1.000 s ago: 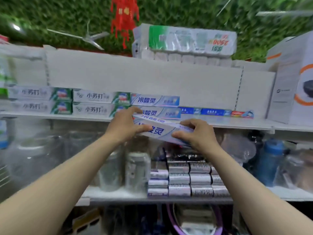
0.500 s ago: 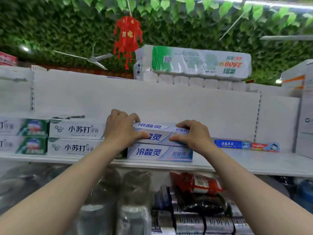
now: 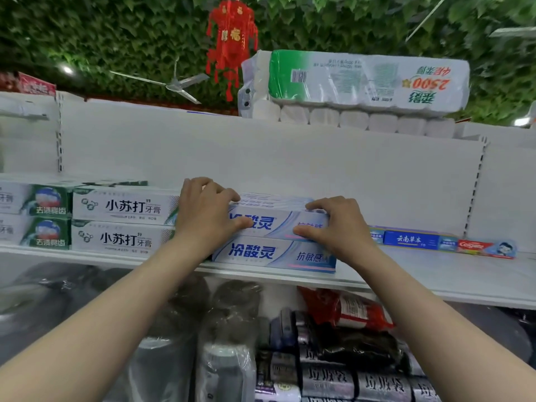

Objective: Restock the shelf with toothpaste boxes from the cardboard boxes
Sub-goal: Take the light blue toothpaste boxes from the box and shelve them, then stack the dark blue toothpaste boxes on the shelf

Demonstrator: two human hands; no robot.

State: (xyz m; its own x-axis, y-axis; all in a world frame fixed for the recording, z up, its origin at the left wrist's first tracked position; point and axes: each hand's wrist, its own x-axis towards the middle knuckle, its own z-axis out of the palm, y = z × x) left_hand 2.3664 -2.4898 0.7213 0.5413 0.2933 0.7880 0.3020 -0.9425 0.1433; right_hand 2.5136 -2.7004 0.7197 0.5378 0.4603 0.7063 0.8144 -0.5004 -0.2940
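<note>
Your left hand (image 3: pixel 206 216) and right hand (image 3: pixel 336 224) each grip one end of the upper toothpaste box (image 3: pixel 275 221), fingers curled over its top and thumbs on its front. It lies flat on the lower toothpaste box (image 3: pixel 272 253), at the front of the white shelf (image 3: pixel 406 277). Overhead there's greenery (image 3: pixel 116 30) and a red lantern (image 3: pixel 230 39). Both boxes read 冷酸灵, and the lower adds 抗敏感. To the left, the green-and-white boxes (image 3: pixel 124 207) read 小苏打牙膏. To the right, the blue box (image 3: pixel 412 239) reads 云南草本, just beside a Colgate box (image 3: pixel 487 248).

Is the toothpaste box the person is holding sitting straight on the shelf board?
No, the held toothpaste box lies on top of another matching box, which rests on the shelf.
</note>
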